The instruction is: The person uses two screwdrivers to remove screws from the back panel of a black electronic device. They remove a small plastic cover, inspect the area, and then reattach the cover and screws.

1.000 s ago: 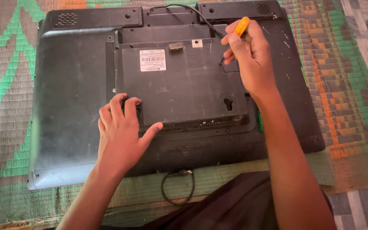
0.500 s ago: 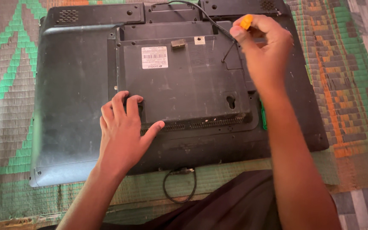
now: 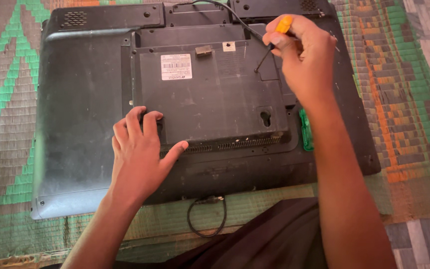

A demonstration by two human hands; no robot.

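Lowered now, the right hand (image 3: 307, 62) pinches the screwdriver (image 3: 273, 41); keep it upright below that grip while the left hand (image 3: 138, 157), fingers spread, steadies the television (image 3: 80, 124).

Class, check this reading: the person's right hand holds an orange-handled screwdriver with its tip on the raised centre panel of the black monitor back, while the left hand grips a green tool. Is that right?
Not quite. In the head view the left hand holds nothing: it lies flat on the monitor back. The green tool lies untouched beside the right forearm. The right hand does hold the orange-handled screwdriver, tip on the centre panel.
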